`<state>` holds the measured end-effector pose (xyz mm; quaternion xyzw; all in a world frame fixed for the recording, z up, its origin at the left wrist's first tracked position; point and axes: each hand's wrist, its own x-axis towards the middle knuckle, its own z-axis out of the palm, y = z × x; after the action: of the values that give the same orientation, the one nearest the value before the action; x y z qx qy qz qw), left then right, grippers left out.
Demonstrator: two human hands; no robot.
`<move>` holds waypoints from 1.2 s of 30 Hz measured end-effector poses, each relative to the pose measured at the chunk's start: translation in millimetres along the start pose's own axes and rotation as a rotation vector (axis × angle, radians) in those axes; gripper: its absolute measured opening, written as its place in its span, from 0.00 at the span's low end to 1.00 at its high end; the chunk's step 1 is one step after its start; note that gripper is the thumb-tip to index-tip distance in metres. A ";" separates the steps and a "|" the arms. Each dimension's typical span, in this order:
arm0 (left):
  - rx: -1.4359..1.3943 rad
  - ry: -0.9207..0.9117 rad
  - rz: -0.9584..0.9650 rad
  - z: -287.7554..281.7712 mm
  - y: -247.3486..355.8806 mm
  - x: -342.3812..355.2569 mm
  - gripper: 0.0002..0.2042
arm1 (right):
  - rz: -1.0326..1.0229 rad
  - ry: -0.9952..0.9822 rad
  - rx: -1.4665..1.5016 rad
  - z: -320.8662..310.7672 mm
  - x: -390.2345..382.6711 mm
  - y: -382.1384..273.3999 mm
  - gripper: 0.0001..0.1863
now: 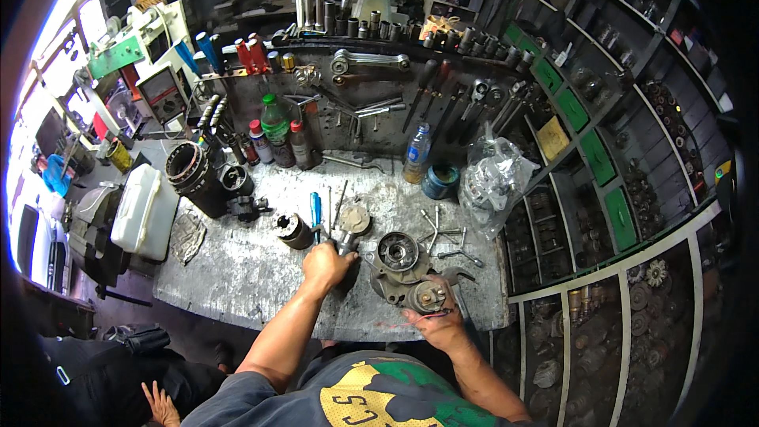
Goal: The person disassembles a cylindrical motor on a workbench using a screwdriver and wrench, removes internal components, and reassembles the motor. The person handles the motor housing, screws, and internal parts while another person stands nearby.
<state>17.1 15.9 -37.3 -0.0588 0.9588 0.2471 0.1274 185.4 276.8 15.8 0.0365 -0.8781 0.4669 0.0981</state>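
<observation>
My left hand (326, 267) is closed at the middle of the bench around a dark metal part (346, 245), whose kind I cannot make out. A pale round metal piece (356, 220) lies just beyond it. Left of that hand are a blue-handled screwdriver (315, 207) and a short metal cylinder (292, 231). My right hand (443, 323) grips the near end of a greasy starter motor (427, 296), where a thin red wire shows. The starter's round open housing (398, 251) faces up. Its underside is hidden.
T-shaped wrenches (451, 243) lie right of the starter. A plastic bag of parts (494, 182), a water bottle (417, 154) and a green-capped bottle (275, 119) stand behind. At left are a white case (145, 212) and another person's hand (160, 405). Shelves (601, 292) flank the right.
</observation>
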 end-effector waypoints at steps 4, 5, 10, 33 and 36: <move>0.007 0.114 0.033 10.2 4.7 1.0 0.33 | -0.081 -0.009 -0.043 -6.5 1.7 -8.0 0.47; -0.002 0.182 0.079 12.1 4.0 -2.5 0.34 | -0.102 -0.004 -0.071 -7.9 2.2 -11.9 0.48; -0.104 0.282 0.192 25.3 -9.5 -50.9 0.40 | -0.190 0.134 -0.058 -5.0 6.3 -24.9 0.52; -0.377 0.029 0.730 38.8 -11.3 -68.5 0.35 | 0.158 0.869 -0.248 -231.3 -190.1 -81.9 0.35; -0.421 0.091 0.721 48.3 -5.3 -75.1 0.34 | 0.607 0.884 -0.417 -245.2 -270.3 -22.2 0.38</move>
<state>100.6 38.6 -60.0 0.2450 0.8512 0.4634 -0.0242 487.2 459.8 111.7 -0.4361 -0.7981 0.2621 0.3227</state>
